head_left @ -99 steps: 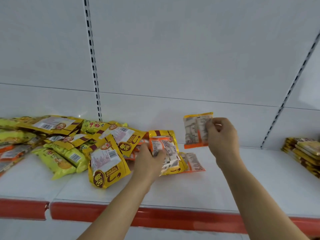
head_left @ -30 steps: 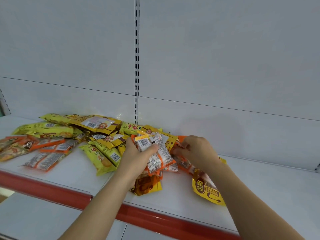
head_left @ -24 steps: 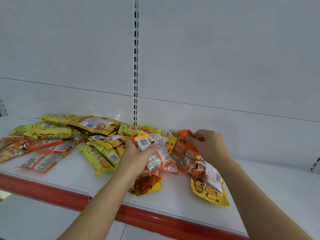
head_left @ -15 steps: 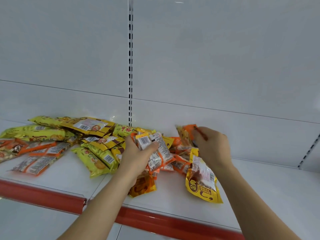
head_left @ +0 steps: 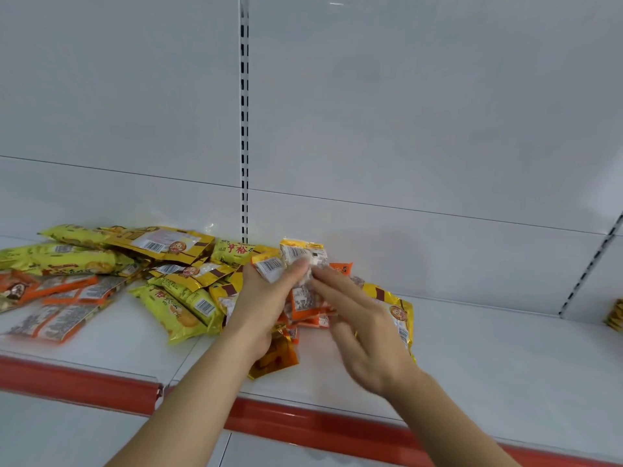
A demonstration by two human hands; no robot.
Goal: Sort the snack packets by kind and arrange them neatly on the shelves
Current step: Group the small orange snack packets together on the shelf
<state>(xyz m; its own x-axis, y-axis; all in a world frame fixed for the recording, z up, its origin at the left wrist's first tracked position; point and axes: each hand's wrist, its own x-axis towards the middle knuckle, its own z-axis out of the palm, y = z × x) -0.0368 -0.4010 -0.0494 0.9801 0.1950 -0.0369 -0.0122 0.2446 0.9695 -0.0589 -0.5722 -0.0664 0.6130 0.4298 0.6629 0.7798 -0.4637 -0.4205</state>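
White metal back panel [head_left: 404, 112] behind everything, split by a slotted black upright [head_left: 244, 129]; a second slotted upright [head_left: 590, 267] at far right. Below it, white metal shelf [head_left: 488, 358] with a red front strip [head_left: 303, 421] along its edge.

Spread over the left and middle of that shelf, a loose heap of mixed snack packets [head_left: 145, 267]: long lime-green biscuit packets [head_left: 175, 306], gold flat packets with brown bands and barcode labels [head_left: 161, 241], orange-edged clear packets [head_left: 57, 318] nearest the shelf's left front. Another gold flat packet with a round logo [head_left: 396, 311] lying partly under the right hand. Small amber foil packet [head_left: 274, 357] at the front of the heap, beneath the left wrist. At the far right edge, part of a neat stack of yellow packets [head_left: 615, 315], well apart from the heap.

Left hand [head_left: 266, 294] raised over the middle of the heap, fingers [head_left: 295, 267] curled and thumb pressed across a small bundle of orange-and-clear packets with barcodes [head_left: 300, 281], held upright just above the shelf. Right hand [head_left: 364, 328] just beside it, blurred, fingers [head_left: 323, 281] straight and spread, tips touching the bundle's right side, gripping nothing.
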